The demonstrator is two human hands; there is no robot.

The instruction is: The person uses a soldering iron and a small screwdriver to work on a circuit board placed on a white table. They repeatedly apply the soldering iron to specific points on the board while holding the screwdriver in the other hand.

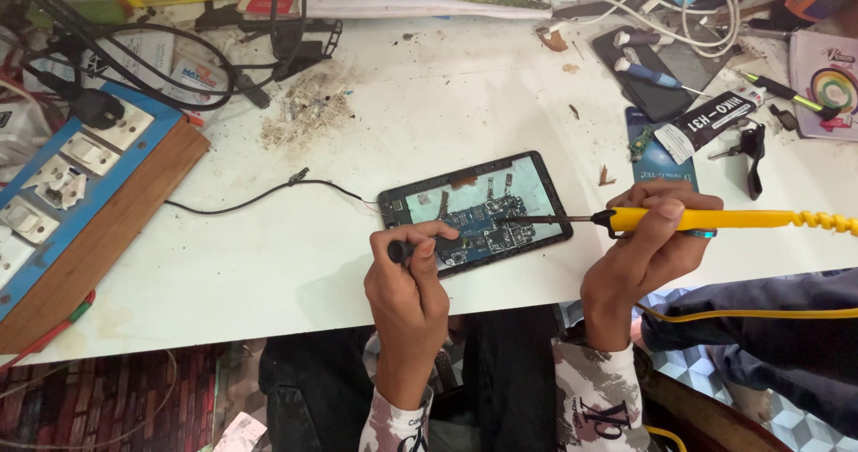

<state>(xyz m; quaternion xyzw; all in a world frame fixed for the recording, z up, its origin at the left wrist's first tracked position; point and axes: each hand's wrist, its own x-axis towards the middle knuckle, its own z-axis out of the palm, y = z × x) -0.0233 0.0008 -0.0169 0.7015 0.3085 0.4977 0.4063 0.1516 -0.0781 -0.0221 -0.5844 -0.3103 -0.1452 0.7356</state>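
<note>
An opened phone (476, 211) lies on the white table (402, 113) near its front edge, its circuit board exposed inside a black frame. My right hand (645, 255) grips a yellow soldering iron (706, 221); the metal tip reaches left onto the board. My left hand (409, 287) pinches a thin black tool (407, 248) at the phone's lower left corner. A thin black wire (259, 197) runs from the phone's left side across the table.
A blue switch and socket board (80, 175) on a wooden base lies at the left with tangled black cables. Screwdrivers (657, 77), another phone, white cables and packets crowd the back right. A patch of debris (308, 108) lies at the back centre.
</note>
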